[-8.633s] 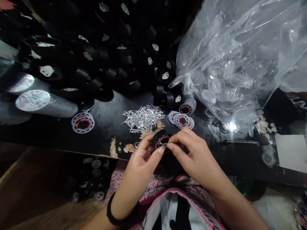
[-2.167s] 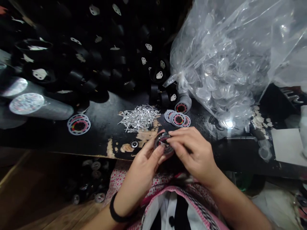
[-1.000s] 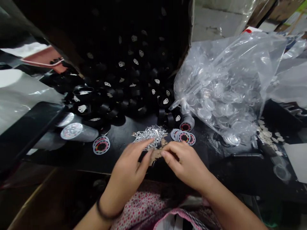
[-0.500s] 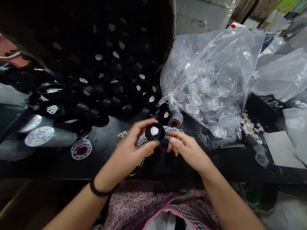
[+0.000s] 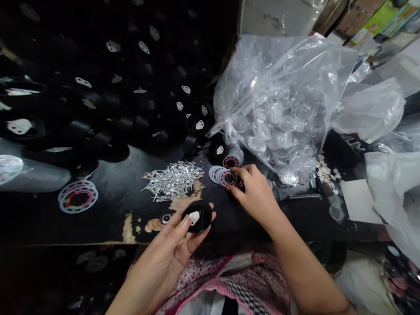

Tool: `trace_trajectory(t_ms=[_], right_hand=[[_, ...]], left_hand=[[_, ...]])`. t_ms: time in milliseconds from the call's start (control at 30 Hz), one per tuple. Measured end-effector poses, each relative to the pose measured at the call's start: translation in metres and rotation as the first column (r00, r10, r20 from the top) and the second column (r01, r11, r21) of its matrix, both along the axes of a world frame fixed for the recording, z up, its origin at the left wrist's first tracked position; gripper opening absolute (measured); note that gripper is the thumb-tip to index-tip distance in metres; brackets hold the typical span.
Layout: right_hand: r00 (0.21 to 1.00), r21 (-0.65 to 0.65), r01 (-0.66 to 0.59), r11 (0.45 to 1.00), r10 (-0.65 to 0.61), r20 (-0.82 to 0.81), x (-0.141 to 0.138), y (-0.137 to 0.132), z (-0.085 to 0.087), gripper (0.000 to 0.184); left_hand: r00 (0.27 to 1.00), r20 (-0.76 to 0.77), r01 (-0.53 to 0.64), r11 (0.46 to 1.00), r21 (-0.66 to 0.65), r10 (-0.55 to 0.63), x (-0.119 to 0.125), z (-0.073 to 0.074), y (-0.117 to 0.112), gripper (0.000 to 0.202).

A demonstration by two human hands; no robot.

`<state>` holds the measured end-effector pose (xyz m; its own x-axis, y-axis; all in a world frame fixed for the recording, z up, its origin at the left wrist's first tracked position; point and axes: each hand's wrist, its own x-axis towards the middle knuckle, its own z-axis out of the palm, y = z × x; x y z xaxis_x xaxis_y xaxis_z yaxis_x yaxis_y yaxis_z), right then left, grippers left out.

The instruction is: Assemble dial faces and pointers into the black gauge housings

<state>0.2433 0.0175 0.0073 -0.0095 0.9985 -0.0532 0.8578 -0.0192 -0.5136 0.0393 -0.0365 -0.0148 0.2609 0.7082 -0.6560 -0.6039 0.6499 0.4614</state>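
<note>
My left hand (image 5: pixel 170 251) holds a black round casing (image 5: pixel 197 215) with a small white plate inside, gripped between thumb and fingertips near the table's front edge. My right hand (image 5: pixel 255 192) reaches forward, its fingertips closed on the small stack of printed dial discs (image 5: pixel 223 176). A heap of small silver needles (image 5: pixel 172 180) lies on the black table (image 5: pixel 114 197) to the left of the discs. A small metal ring (image 5: pixel 166 217) rests near my left fingers.
A big pile of black casings (image 5: pixel 138 100) fills the back left. A clear bag of transparent lenses (image 5: pixel 282 105) stands at the back right. A lone dial disc (image 5: pixel 78 197) and a silvery roll (image 5: pixel 29 175) lie at the left. White paper (image 5: pixel 359 201) lies right.
My left hand has dropped toward the table edge with the black casing. My right hand has left the casing and reached forward onto the dial discs.
</note>
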Motion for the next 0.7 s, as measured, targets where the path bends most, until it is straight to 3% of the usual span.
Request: trace_trajectory(t_ms=[100, 333, 500, 700], right_hand=[[0.997, 0.007, -0.023, 1.0, 0.022, 0.068, 0.002, 0.009, -0.007, 0.041], [0.947, -0.01, 0.133, 0.991, -0.129, -0.295, 0.004, 0.01, -0.011, 0.013], [0.856, -0.033, 0.185, 0.982, -0.178, -0.485, 0.012, 0.013, -0.012, 0.014], [0.847, 0.196, 0.229, 0.954, -0.096, -0.523, 0.02, 0.016, -0.011, 0.013]], left_hand=[[0.999, 0.05, -0.008, 1.0, -0.022, 0.009, 0.0, 0.002, 0.0, 0.033], [0.999, 0.035, -0.034, 0.999, -0.035, 0.035, 0.003, 0.004, 0.002, 0.037], [0.998, 0.018, -0.06, 0.997, -0.054, 0.061, 0.005, 0.004, 0.004, 0.035], [0.997, -0.004, -0.082, 0.993, -0.089, 0.082, 0.006, 0.008, 0.004, 0.033]])
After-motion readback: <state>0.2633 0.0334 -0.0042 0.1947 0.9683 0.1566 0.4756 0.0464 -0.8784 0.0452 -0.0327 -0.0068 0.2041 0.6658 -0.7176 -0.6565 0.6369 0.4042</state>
